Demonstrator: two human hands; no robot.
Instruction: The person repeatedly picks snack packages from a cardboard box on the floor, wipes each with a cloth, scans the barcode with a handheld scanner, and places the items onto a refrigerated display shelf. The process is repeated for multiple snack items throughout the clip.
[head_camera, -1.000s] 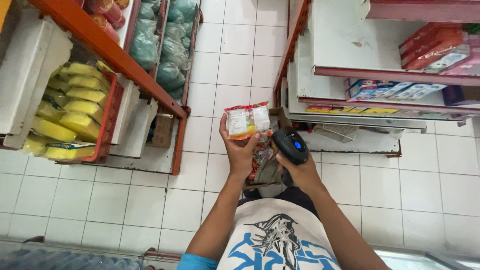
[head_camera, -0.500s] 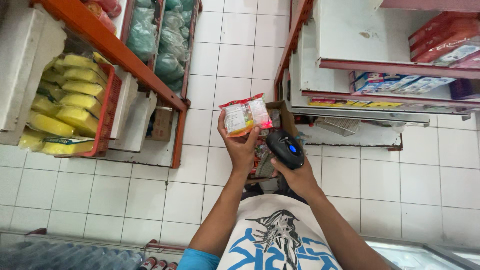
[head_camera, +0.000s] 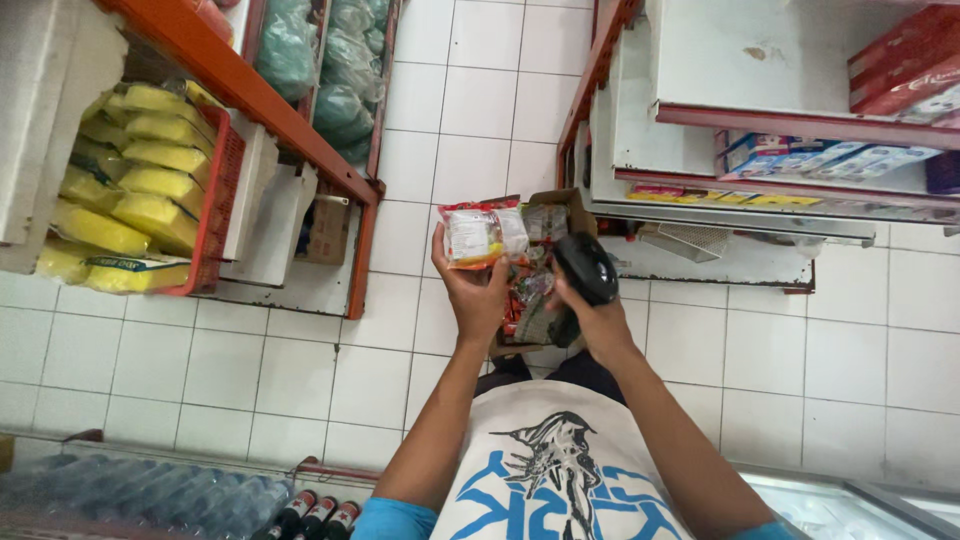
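- The left hand (head_camera: 478, 290) is raised in front of the body, and its fingers are closed around the lower edge of a small snack packet (head_camera: 483, 233).
- The snack packet has a red top edge, a white middle and some orange at the bottom; it is held up above the white tiled floor (head_camera: 300, 370), between the two shelf units.
- The right hand (head_camera: 598, 318) is just beside the left one, and its fingers are wrapped around a black handheld scanner (head_camera: 586, 268). The head of the scanner points toward the packet, close to it; I cannot tell if they touch.
- Between and under the two hands there is an open cardboard box (head_camera: 560, 205) with more small packets (head_camera: 530, 300) inside, mostly red and shiny. The box seems to rest near the person's legs.
- On the left stands a shelf with an orange frame (head_camera: 240, 85). It carries a red basket (head_camera: 215, 215) full of yellow bags (head_camera: 130, 190), and further up there are green bags (head_camera: 345, 90).
- On the right stands a white shelf (head_camera: 760, 60) with red boxes (head_camera: 905, 60) on the upper level and blue and white boxes (head_camera: 820, 158) on the level below.
- At the bottom edge, dark bottles with red caps (head_camera: 315, 515) are visible, and beside them a blurred pile of clear bottles (head_camera: 140, 490).
- The person wears a white apron with a blue and black print (head_camera: 555, 470).
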